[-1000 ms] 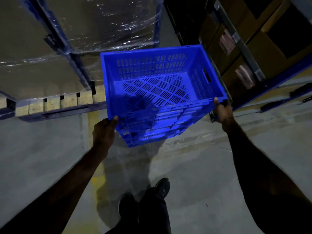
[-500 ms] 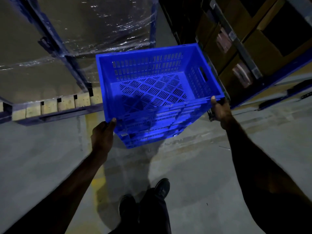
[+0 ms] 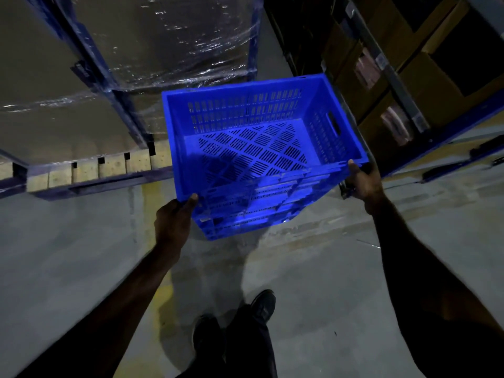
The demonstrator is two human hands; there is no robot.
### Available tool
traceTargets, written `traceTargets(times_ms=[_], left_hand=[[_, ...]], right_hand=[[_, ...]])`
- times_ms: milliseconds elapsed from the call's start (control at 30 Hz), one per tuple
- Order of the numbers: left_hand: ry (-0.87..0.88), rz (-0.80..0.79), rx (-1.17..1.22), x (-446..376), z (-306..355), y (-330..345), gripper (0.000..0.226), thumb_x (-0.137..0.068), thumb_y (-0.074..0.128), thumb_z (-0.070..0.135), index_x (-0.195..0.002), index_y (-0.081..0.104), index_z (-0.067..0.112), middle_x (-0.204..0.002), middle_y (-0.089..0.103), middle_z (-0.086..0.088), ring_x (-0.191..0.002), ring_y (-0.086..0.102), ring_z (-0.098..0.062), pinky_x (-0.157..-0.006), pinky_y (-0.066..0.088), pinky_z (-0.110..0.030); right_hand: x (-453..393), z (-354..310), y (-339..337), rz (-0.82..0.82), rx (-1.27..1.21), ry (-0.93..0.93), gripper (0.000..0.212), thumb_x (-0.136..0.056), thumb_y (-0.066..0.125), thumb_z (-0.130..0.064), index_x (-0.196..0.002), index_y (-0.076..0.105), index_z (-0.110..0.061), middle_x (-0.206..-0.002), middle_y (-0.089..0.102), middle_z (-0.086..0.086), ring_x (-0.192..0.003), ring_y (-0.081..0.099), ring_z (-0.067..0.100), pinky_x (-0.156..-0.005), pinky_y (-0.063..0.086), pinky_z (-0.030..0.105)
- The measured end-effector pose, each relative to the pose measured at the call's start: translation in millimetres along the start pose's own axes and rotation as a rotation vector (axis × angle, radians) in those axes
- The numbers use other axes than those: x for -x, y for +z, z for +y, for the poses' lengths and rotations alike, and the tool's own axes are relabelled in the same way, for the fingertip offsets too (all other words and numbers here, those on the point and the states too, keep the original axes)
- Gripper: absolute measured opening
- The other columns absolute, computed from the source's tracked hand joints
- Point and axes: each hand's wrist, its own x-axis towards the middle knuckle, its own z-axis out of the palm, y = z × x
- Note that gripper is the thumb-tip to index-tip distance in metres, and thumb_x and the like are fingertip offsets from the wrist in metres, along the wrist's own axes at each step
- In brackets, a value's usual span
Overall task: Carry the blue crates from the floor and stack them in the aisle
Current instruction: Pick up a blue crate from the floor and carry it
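- Blue crate (image 3: 261,148) hangs tilted above the concrete floor (image 3: 313,282), between my two hands.
- My left hand (image 3: 174,222) grips its near-left corner, thumb over the rim.
- My right hand (image 3: 364,181) grips the near-right corner.

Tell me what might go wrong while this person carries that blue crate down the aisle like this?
1. The blue crate is held only at its near corners by the left hand and right hand; it tilts and could slip.
2. The crate hides the floor ahead, so a trip seems possible.
3. The wooden pallet on the left and the rack of cardboard boxes on the right stand close, so a corner could snag.
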Motion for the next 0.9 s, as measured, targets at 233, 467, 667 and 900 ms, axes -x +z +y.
traceTargets(times_ms=[233,467,667,900], left_hand=[[-0.040,-0.092,-0.028,-12.5,5.5,-11.7,0.043,-0.075,0.073,0.073,-0.076,0.059,0.032,-0.092,0.064,-0.007,-0.087,0.059,-0.026,-0.084,0.056,-0.062],[-0.002,-0.080,-0.127,-24.1,11.2,-15.6,0.101,-0.065,0.078,0.066,-0.150,0.046,0.024,-0.141,0.061,-0.006,-0.121,0.061,-0.026,-0.101,0.053,-0.054],[0.682,0.038,-0.612,-72.6,49.3,-4.0,0.079,-0.083,0.066,0.053,-0.147,0.045,0.011,-0.141,0.053,-0.018,-0.125,0.053,-0.038,-0.095,0.052,-0.055],[0.618,-0.080,-1.101,-162.2,117.1,21.3,0.098,-0.090,0.062,0.058,-0.164,0.010,0.018,-0.171,0.001,-0.016,-0.157,0.002,-0.039,-0.118,0.015,-0.070]], right_hand=[[48.2,-34.6,16.0,0.042,0.072,-0.030,0.060,-0.085,0.073,-0.046,-0.130,0.055,-0.010,-0.127,0.066,0.011,-0.118,0.062,0.026,-0.108,0.046,0.044],[60.9,-52.0,28.1,0.177,0.172,-0.088,0.076,-0.081,0.074,-0.045,-0.137,0.048,-0.001,-0.137,0.057,0.019,-0.123,0.057,0.029,-0.110,0.043,0.044],[119.7,-67.9,68.3,0.139,0.943,-0.503,0.077,-0.091,0.049,-0.062,-0.149,0.036,-0.014,-0.162,0.027,0.012,-0.149,0.027,0.031,-0.117,0.021,0.057],[149.5,-72.2,134.4,-0.222,1.004,-0.634,0.069,-0.090,0.030,-0.074,-0.140,0.050,-0.031,-0.156,0.040,0.001,-0.147,0.032,0.024,-0.117,0.009,0.061]])
